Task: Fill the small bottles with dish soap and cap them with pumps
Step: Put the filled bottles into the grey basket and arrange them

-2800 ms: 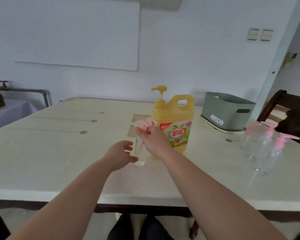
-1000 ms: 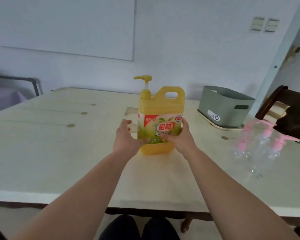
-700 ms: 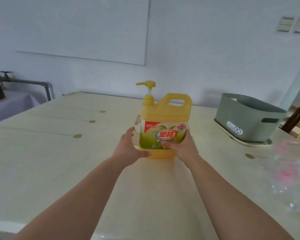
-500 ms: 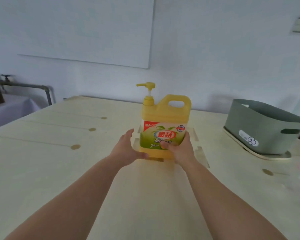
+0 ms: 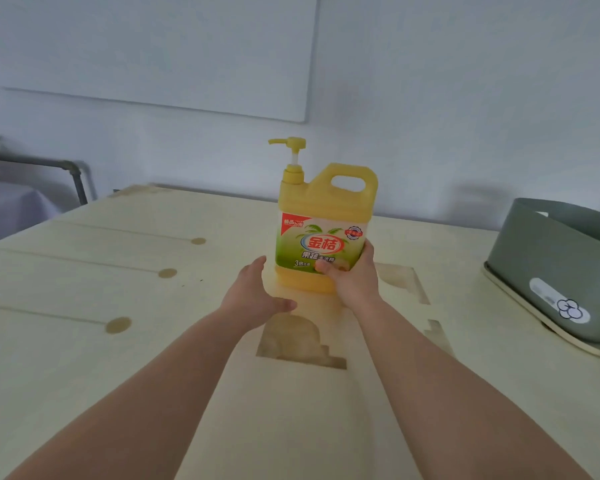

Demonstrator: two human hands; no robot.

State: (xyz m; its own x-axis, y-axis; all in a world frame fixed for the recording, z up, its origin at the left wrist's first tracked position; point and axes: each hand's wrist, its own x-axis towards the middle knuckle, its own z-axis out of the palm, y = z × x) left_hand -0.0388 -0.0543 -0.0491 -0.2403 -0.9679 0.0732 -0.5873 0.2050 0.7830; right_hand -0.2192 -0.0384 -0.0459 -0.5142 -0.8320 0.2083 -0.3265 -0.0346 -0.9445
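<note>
A big yellow dish soap jug (image 5: pixel 323 216) with a yellow pump on top stands upright in the middle of the pale table (image 5: pixel 125 341). My right hand (image 5: pixel 352 278) grips its lower right corner, thumb pressed on the green label. My left hand (image 5: pixel 255 294) hovers by the jug's lower left side with straight fingers and a small gap to the jug. No small bottles or pink pumps are in view.
A grey-green basket (image 5: pixel 551 268) sits on a cream tray at the table's right edge. A grey pipe (image 5: pixel 49 166) and a cloth-covered surface are off the table's far left. A white wall stands behind the table.
Both hands slid the jug farther back on the table. My left hand has come off its side. The view swung left, so the small pink-pump bottles dropped out on the right.
</note>
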